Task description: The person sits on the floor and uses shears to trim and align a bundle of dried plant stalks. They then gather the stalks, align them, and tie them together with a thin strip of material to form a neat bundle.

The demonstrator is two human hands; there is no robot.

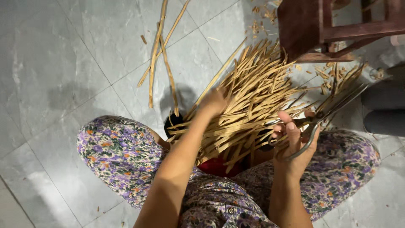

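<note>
The bundle of thin tan split-cane strips [253,101] lies across the person's lap and fans out over the grey tiled floor [63,63]. Its long axis runs from the lower left, by the knees, up toward the upper right, where the strip ends spread below the dark brown wooden stool [303,25].

The left hand [214,101] rests on the bundle's near-left edge. Its fingers are sunk among the strips and appear to close on a few of them, though how firmly cannot be told.

The right hand [295,143] sits just right of the bundle, clenched through the loops of a pair of grey metal shears [325,112]. The blades point up and right, roughly along the strips' axis, with the strip ends beside them.

The left hand is the nearer to the bundle's middle.

A few loose long strips [157,55] lie on the floor well left of the bundle.
</note>
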